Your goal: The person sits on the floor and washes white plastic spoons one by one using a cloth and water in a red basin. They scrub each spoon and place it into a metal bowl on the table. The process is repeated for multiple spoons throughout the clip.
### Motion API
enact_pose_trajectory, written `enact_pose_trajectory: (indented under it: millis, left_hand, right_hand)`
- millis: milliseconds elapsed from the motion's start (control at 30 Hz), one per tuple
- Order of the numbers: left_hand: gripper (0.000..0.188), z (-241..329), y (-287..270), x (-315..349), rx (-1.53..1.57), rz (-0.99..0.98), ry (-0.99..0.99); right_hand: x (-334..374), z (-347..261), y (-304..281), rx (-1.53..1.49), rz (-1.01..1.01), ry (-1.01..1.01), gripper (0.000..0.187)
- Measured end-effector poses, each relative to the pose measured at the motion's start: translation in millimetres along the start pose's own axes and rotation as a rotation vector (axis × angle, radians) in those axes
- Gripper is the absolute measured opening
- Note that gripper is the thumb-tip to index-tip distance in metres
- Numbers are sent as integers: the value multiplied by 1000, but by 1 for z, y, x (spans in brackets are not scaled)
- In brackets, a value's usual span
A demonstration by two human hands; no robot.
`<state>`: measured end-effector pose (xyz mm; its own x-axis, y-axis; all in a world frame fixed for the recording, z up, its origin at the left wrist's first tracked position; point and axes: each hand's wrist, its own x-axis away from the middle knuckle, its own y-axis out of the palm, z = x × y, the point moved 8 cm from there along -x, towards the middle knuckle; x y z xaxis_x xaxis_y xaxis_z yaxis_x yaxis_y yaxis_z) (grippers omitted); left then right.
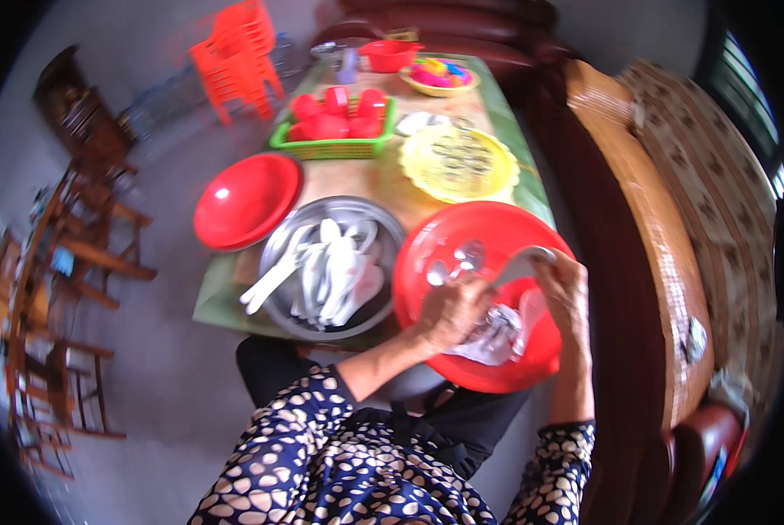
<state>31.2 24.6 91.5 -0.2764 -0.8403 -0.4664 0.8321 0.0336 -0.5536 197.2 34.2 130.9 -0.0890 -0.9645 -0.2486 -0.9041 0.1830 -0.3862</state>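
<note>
Both hands are over a large red basin (pixel 427 245) in front of me. A pale, curved, spoon-like utensil (pixel 521 262) spans the space between them, blurred by motion. My right hand (pixel 567 289) closes on its upper end, at the basin's right side. The fingers of my left hand (pixel 458 308) are bent together at its lower end, seemingly gripping it. Beneath them in the basin lie a crumpled whitish cloth or bag (pixel 493 337) and shiny metal spoons (pixel 469 255). Left of it, a grey metal basin (pixel 278 297) holds a heap of white long-handled spoons (pixel 329 267).
A red bowl (pixel 248 201) overhangs the table's left edge. Farther back are a green basket (pixel 335 150) of red cups, a yellow scalloped tray (pixel 418 179) with metal pieces, and another red basin (pixel 390 57). A wooden sofa (pixel 663 289) runs along the right; orange stools (pixel 239 66) stand back left.
</note>
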Motion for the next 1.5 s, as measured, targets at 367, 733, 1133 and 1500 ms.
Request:
enact_pose_trajectory:
  millis: [367,733,1133,1500]
  left_hand:
    - [26,0,-83,24,-121,67,-58]
    - [32,-87,-204,86,-619,237,-356]
    - [30,-104,-202,94,-635,213,-439]
    - [45,-92,-199,89,-668,187,-354]
  right_hand:
    - [4,-9,53,-216,-266,66,28]
    - [15,13,75,-59,-335,188,20]
    - [18,18,75,-82,-338,210,19]
    - [10,18,54,137,-221,141,18]
